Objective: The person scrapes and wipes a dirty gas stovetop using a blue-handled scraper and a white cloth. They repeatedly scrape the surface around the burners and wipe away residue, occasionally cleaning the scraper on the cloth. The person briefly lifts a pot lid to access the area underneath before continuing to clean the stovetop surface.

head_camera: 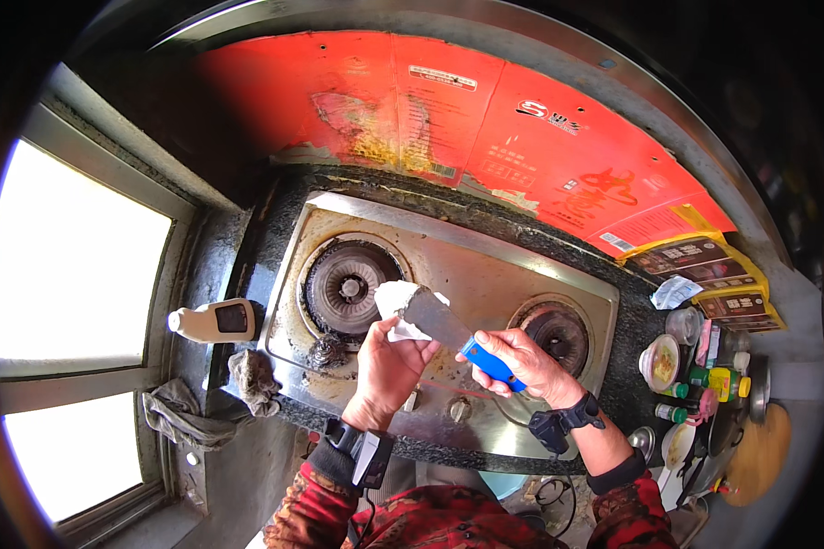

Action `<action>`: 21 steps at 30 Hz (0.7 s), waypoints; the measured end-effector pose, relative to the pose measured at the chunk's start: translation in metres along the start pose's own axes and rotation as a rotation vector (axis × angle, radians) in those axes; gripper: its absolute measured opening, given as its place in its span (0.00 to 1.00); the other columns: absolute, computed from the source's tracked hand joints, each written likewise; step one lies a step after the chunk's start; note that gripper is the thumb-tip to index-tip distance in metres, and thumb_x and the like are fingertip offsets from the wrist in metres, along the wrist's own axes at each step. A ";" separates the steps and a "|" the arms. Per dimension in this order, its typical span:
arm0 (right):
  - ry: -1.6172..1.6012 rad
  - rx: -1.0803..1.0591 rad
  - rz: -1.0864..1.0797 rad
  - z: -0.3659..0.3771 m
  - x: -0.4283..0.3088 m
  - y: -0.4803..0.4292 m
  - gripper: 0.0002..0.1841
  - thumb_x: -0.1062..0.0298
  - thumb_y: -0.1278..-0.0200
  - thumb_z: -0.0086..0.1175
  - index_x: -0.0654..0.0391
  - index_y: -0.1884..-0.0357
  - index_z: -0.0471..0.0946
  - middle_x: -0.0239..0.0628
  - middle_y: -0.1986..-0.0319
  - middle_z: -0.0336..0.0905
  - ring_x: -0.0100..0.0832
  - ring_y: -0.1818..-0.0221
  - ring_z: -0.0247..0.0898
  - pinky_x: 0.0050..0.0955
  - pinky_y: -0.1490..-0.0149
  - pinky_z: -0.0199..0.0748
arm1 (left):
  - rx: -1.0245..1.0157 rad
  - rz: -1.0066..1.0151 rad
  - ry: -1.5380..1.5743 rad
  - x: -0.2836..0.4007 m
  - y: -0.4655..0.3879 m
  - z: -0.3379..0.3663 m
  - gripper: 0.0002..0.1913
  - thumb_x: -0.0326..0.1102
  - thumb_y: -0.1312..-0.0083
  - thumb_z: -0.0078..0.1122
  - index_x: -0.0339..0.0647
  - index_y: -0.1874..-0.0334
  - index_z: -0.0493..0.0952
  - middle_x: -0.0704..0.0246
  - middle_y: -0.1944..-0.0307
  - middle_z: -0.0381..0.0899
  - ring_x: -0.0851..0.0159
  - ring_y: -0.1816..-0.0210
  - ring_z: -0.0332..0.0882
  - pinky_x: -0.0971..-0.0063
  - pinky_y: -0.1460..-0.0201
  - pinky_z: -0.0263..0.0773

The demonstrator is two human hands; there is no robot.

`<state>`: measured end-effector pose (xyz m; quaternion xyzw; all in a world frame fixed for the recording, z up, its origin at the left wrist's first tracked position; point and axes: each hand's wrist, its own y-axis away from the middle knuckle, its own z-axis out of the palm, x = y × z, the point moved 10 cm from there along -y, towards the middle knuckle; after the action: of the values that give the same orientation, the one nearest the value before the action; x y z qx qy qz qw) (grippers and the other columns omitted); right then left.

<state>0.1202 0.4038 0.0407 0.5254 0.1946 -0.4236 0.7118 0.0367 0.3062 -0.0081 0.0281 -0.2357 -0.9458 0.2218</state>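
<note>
Over the middle of a stainless-steel gas hob, my right hand grips the blue handle of a scraper. Its flat metal blade points up and to the left. My left hand holds a crumpled white tissue under and around the blade's end. Pale residue sits on the blade near its edge. Left of the tissue is the dirty left burner, and a wire scouring pad lies just below that burner. Behind my right hand the right burner is partly covered.
A beige bottle lies on the dark counter at the left, with a grey rag near the hob's corner. Red cardboard lines the wall behind. Bowls, jars and a yellow-labelled bottle crowd the right counter.
</note>
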 end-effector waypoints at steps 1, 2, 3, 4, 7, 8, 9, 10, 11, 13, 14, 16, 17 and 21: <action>0.010 -0.012 0.001 0.000 0.002 0.000 0.27 0.46 0.24 0.41 0.65 0.53 0.77 0.33 0.80 0.73 0.17 0.86 0.62 0.16 0.80 0.61 | -0.027 -0.006 0.002 -0.001 0.001 0.003 0.19 0.42 0.30 0.44 0.40 0.42 0.71 0.60 0.43 0.77 0.55 0.44 0.76 0.62 0.37 0.68; 0.017 -0.013 0.008 -0.002 0.004 -0.001 0.27 0.46 0.25 0.41 0.65 0.53 0.77 0.32 0.80 0.73 0.17 0.86 0.62 0.16 0.81 0.60 | -0.028 -0.012 0.005 -0.002 0.003 0.003 0.18 0.41 0.30 0.44 0.41 0.43 0.71 0.60 0.43 0.77 0.55 0.44 0.76 0.62 0.37 0.68; 0.019 -0.015 0.032 -0.004 0.007 -0.001 0.27 0.46 0.25 0.42 0.65 0.53 0.77 0.32 0.80 0.73 0.17 0.86 0.62 0.16 0.81 0.60 | -0.037 -0.022 0.003 -0.004 0.005 0.005 0.18 0.41 0.30 0.44 0.41 0.43 0.71 0.59 0.44 0.77 0.54 0.44 0.75 0.62 0.37 0.67; -0.001 -0.039 0.031 -0.003 0.007 -0.001 0.27 0.47 0.25 0.42 0.66 0.54 0.77 0.32 0.81 0.73 0.16 0.87 0.61 0.16 0.82 0.59 | -0.022 -0.024 0.014 -0.003 0.007 0.003 0.17 0.41 0.30 0.45 0.42 0.44 0.71 0.59 0.44 0.77 0.53 0.44 0.75 0.61 0.37 0.68; -0.005 -0.055 0.080 -0.008 0.009 0.000 0.27 0.47 0.25 0.42 0.66 0.54 0.77 0.32 0.80 0.73 0.16 0.87 0.60 0.15 0.82 0.59 | -0.045 -0.040 0.042 -0.003 0.012 0.006 0.16 0.40 0.31 0.46 0.43 0.45 0.72 0.58 0.45 0.77 0.52 0.44 0.75 0.60 0.37 0.68; 0.035 -0.052 0.080 -0.011 0.007 0.000 0.27 0.47 0.25 0.43 0.66 0.54 0.77 0.32 0.80 0.73 0.16 0.87 0.59 0.15 0.82 0.59 | -0.077 -0.045 0.053 -0.002 0.013 0.009 0.15 0.40 0.31 0.46 0.43 0.46 0.72 0.58 0.45 0.77 0.52 0.44 0.75 0.60 0.37 0.68; 0.045 -0.051 0.088 -0.012 0.006 0.001 0.27 0.47 0.25 0.43 0.66 0.54 0.77 0.32 0.80 0.73 0.16 0.87 0.60 0.15 0.82 0.59 | -0.052 -0.046 0.046 -0.002 0.013 0.007 0.15 0.40 0.31 0.47 0.44 0.46 0.72 0.58 0.45 0.77 0.52 0.44 0.75 0.59 0.37 0.68; 0.056 -0.049 0.098 -0.014 0.006 0.002 0.27 0.47 0.25 0.43 0.66 0.54 0.77 0.32 0.80 0.73 0.16 0.87 0.60 0.15 0.82 0.59 | -0.078 -0.037 0.049 0.000 0.013 0.009 0.14 0.40 0.31 0.47 0.44 0.47 0.72 0.59 0.45 0.77 0.52 0.44 0.75 0.59 0.37 0.68; 0.071 -0.032 0.128 -0.017 0.007 0.003 0.27 0.47 0.25 0.43 0.66 0.54 0.77 0.31 0.80 0.73 0.16 0.87 0.60 0.15 0.82 0.59 | -0.048 -0.023 0.035 0.001 0.013 0.006 0.14 0.40 0.31 0.47 0.44 0.47 0.72 0.59 0.44 0.77 0.53 0.44 0.75 0.60 0.37 0.68; 0.099 -0.042 0.113 -0.018 0.004 0.004 0.27 0.47 0.25 0.43 0.66 0.55 0.77 0.31 0.81 0.73 0.15 0.87 0.60 0.15 0.83 0.60 | -0.024 -0.004 0.018 0.003 0.011 0.004 0.14 0.40 0.31 0.47 0.44 0.47 0.72 0.60 0.44 0.77 0.53 0.44 0.75 0.60 0.38 0.69; 0.110 -0.037 0.118 -0.019 0.003 0.006 0.27 0.47 0.25 0.43 0.66 0.55 0.77 0.31 0.81 0.73 0.15 0.87 0.60 0.15 0.83 0.60 | -0.029 0.003 0.016 0.004 0.011 0.004 0.14 0.40 0.30 0.47 0.44 0.47 0.72 0.60 0.44 0.77 0.54 0.44 0.75 0.60 0.38 0.69; 0.121 -0.030 0.126 -0.021 0.002 0.007 0.26 0.47 0.25 0.43 0.66 0.55 0.77 0.31 0.81 0.73 0.16 0.88 0.60 0.15 0.83 0.60 | -0.017 0.020 -0.001 0.007 0.010 0.002 0.14 0.40 0.30 0.47 0.44 0.46 0.72 0.60 0.44 0.77 0.54 0.44 0.76 0.61 0.39 0.69; 0.124 -0.028 0.130 -0.022 0.002 0.008 0.26 0.47 0.25 0.43 0.66 0.55 0.77 0.31 0.81 0.73 0.16 0.88 0.61 0.15 0.83 0.60 | -0.001 0.032 -0.014 0.009 0.009 0.000 0.15 0.40 0.30 0.47 0.44 0.45 0.71 0.61 0.44 0.77 0.55 0.44 0.76 0.61 0.39 0.70; 0.145 0.013 0.190 -0.026 -0.001 0.012 0.26 0.47 0.25 0.43 0.65 0.55 0.77 0.31 0.81 0.74 0.16 0.88 0.61 0.16 0.83 0.60 | 0.035 0.048 -0.015 0.014 0.007 -0.006 0.12 0.40 0.30 0.48 0.47 0.49 0.74 0.60 0.47 0.79 0.55 0.49 0.77 0.60 0.40 0.70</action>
<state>0.1339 0.4292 0.0390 0.5752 0.1921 -0.3163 0.7295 0.0282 0.2922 -0.0095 0.0191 -0.2544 -0.9361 0.2419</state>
